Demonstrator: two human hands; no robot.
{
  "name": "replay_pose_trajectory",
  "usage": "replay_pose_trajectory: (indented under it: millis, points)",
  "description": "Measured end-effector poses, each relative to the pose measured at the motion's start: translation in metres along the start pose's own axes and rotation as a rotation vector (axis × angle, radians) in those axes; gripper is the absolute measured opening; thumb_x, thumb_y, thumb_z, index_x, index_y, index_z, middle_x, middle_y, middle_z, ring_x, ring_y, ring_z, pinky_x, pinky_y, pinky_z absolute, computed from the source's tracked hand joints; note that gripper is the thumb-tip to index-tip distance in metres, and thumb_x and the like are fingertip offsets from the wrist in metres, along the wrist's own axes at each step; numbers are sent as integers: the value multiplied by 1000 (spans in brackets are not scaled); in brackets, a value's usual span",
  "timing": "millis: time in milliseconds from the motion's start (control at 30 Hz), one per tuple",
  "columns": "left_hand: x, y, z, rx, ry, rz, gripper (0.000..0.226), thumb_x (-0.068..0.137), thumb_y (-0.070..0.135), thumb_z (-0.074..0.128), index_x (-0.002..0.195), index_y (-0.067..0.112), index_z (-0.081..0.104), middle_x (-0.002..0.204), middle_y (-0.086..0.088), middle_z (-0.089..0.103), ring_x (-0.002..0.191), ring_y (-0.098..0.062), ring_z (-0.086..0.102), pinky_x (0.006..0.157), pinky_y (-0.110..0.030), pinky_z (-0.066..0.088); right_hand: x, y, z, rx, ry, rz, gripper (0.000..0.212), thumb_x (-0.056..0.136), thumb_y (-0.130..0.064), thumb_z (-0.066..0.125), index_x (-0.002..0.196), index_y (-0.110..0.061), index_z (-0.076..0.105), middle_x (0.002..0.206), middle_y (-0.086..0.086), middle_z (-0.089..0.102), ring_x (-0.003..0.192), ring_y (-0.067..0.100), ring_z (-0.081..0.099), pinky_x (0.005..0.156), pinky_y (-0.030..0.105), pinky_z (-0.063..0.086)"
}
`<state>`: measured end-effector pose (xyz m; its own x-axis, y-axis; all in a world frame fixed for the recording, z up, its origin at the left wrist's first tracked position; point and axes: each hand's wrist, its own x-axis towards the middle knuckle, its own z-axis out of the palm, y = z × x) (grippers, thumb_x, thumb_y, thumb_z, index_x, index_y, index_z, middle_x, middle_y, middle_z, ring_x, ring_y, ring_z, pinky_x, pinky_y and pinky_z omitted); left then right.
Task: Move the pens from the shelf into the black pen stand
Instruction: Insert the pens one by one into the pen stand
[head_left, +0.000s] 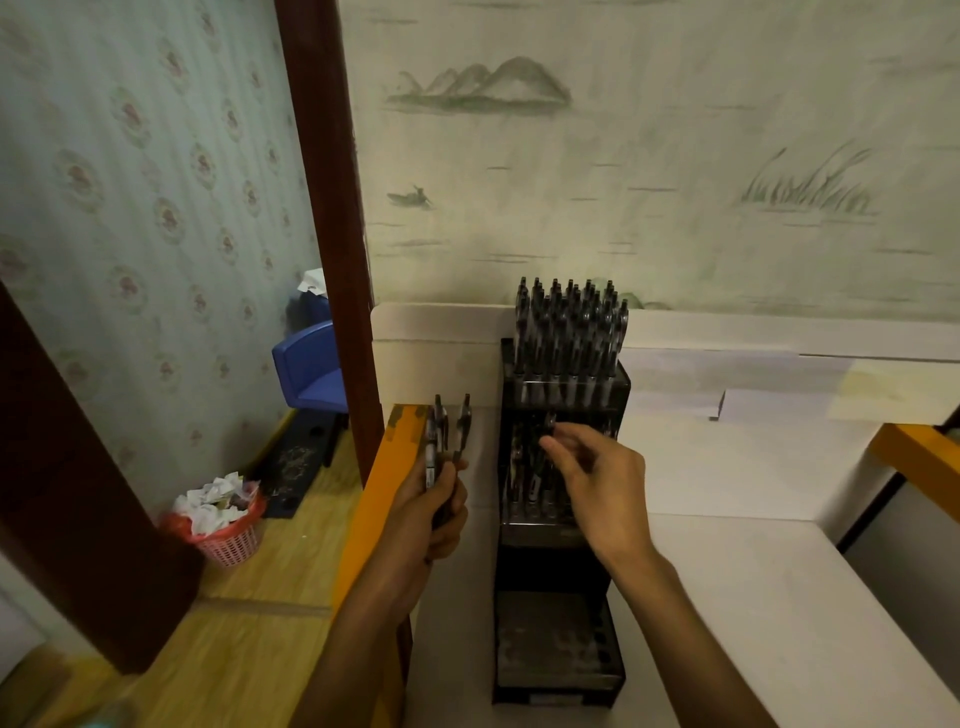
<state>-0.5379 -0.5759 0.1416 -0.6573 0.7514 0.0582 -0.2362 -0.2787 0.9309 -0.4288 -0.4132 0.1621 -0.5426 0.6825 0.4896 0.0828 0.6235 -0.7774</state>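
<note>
Head view: black pen stand (563, 525) part-filled, left hand (441, 512) gripping pens (445, 441), right hand (597, 486) pinching one.

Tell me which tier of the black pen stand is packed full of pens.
The top tier, against the wall: pens stand crowded in it. The middle tier, where the right hand holds a pen, has only a few, and the bottom tier shows empty holes.

Right hand (597, 483) hides middle-tier pens (524, 467).
</note>
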Motion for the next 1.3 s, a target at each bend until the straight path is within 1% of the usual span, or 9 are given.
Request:
replay_pose_trajectory:
  millis: [167,367,633,733,833,967,1133,1233,1300]
  points:
    - [0,0,0,13,6,-7,23,102,19,45,116,4,56,71,-3,52,44,-10,35,37,-20,26,-1,-2,-1,-64,-17,-18,28,89,-25,69,116,-17,71,96,-17,66,80,-16,57,77,-5,38]
    - [-2,0,2,81,12,-3,26,101,20,48,118,5,58,73,-2,57,46,-9,40,38,-18,31,0,-3,1,-187,-66,-43,25,90,-27,68,113,-17,72,100,-5,73,81,-7,56,72,-8,36]
    - [-3,-3,1,88,28,-9,29,97,23,52,121,9,62,80,-4,60,51,-12,41,41,-19,31,-12,8,7,-216,-135,41,26,90,-30,67,112,-17,72,99,-3,74,82,-2,59,71,0,39]
    - [-3,-3,1,143,58,-12,27,100,23,49,114,3,62,71,-1,58,49,-10,39,40,-19,29,-13,5,3,-225,-164,47,27,90,-30,68,113,-16,72,100,-2,74,83,-1,60,76,5,47]
    - [-4,-3,5,219,92,-2,32,101,25,47,106,-4,60,54,3,54,43,-8,38,40,-17,28,-9,-1,-6,-220,-129,48,24,87,-31,71,107,-16,75,91,-6,74,74,-4,59,67,-3,40]
    - [-5,-4,5,220,79,9,41,95,31,52,101,-7,64,53,3,50,44,-10,39,41,-18,29,-8,-17,-12,-71,-80,22,11,86,-29,72,95,-23,76,74,-20,68,75,-6,64,70,3,46]
    - [-5,-4,6,258,68,-8,31,99,24,52,108,-4,63,64,3,67,46,-10,46,42,-18,32,-9,-31,-6,203,-283,112,9,89,-29,69,97,-29,74,84,-15,74,79,1,69,74,11,52]
    - [-4,-3,8,240,71,-2,34,91,31,57,111,5,64,82,-5,74,46,-13,47,42,-21,32,-10,-32,-1,250,-299,126,9,90,-29,68,95,-26,74,82,-11,74,78,2,69,74,12,52]
    - [-4,-3,8,245,79,-4,33,91,31,57,111,5,64,80,-4,74,47,-12,48,43,-19,34,-11,-32,2,295,-296,147,9,91,-29,67,96,-24,73,84,-11,74,80,3,70,75,15,53]
